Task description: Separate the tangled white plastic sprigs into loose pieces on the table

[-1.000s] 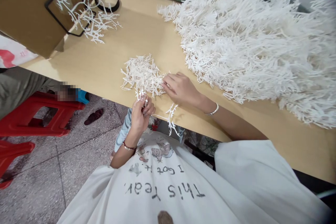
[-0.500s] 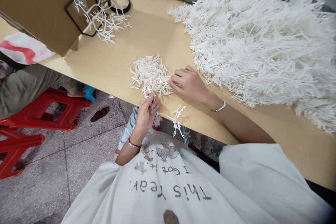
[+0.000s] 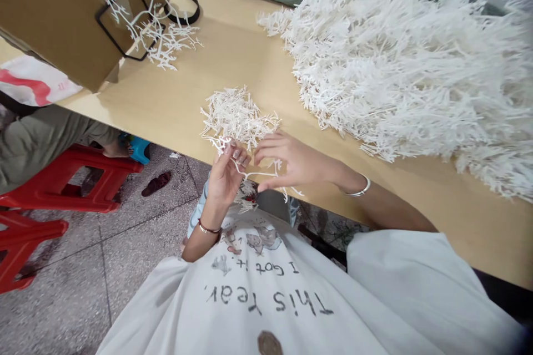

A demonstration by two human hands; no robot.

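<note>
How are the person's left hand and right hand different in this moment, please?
The left hand is raised and pinches a white plastic sprig, while the right hand reaches over the pale table with curled fingers near that sprig. The left wrist wears a thin dark bracelet; the right wrist wears a silver bangle. Both hands are bare and close together.

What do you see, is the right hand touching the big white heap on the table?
Apart. The head view shows bare tabletop between the right hand and the big heap of white branched sprigs.
</note>
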